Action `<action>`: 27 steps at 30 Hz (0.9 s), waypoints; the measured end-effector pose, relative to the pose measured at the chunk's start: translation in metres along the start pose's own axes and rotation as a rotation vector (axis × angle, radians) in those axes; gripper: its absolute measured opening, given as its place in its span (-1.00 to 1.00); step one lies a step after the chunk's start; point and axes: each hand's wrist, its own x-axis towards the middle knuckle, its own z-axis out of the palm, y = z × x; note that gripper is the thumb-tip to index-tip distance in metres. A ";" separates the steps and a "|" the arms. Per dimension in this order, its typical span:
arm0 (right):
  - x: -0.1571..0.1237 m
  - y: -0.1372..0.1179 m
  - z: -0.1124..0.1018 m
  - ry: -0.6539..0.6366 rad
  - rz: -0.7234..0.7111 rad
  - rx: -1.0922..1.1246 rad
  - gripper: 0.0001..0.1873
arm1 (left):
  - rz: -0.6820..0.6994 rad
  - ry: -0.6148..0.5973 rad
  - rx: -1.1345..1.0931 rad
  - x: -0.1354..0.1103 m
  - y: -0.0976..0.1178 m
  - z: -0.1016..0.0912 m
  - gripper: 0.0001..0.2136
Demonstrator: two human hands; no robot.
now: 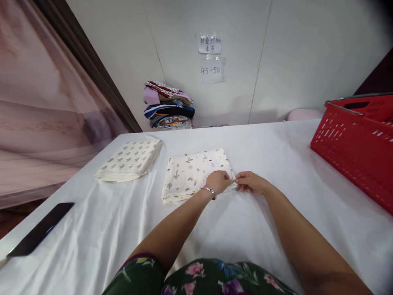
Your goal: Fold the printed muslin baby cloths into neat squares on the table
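A folded cream cloth (190, 170) printed with small plants and a red figure lies flat in the middle of the table. At its near right corner my left hand (217, 181) pinches the edge, a bracelet on that wrist. My right hand (249, 182) meets it there from the right, its fingers closed on the same corner. The fingertips almost touch each other, and the bit of fabric between them is mostly hidden. To the left lies a second folded cloth (130, 159), cream with rows of grey-green shapes; neither hand touches it.
White cloth covers the table (276, 164). A red plastic basket (353, 151) with a metal handle stands at the right. A dark flat phone-like object (43, 229) lies at the left edge. Behind the table rises a stack of folded fabrics (168, 108) against the wall, beside a pink curtain (46, 102).
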 end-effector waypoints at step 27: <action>-0.002 0.002 -0.008 -0.144 -0.056 0.061 -0.79 | 0.147 0.165 -0.193 -0.009 -0.005 0.018 -0.88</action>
